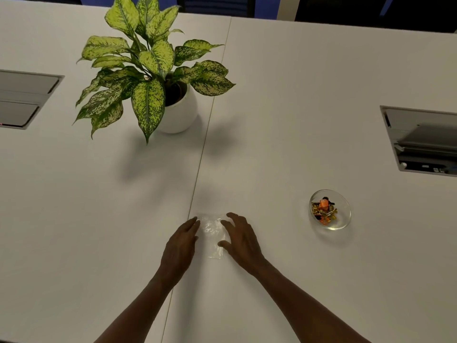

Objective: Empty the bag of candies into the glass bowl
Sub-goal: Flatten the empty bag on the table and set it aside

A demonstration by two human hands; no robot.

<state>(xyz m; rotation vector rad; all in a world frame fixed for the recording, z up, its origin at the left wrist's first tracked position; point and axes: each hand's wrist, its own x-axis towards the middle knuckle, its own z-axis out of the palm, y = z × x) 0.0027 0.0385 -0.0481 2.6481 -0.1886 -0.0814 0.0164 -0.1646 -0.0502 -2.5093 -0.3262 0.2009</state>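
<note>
A clear plastic bag point(212, 231) lies flat on the white table point(272, 120), and I see no candies in it. My left hand point(180, 246) rests along its left edge, fingers together and flat. My right hand point(241, 240) lies on its right side with fingers spread, touching the plastic. Neither hand grips it. To the right stands a small glass bowl point(342, 219) holding several wrapped candies point(324, 209), orange, gold and dark.
A potted plant point(153, 70) in a white pot point(179, 115) stands at the back left of the middle. Cable hatches are set into the table at the far left point(22, 100) and far right point(420, 139). A seam point(202, 149) runs down the table.
</note>
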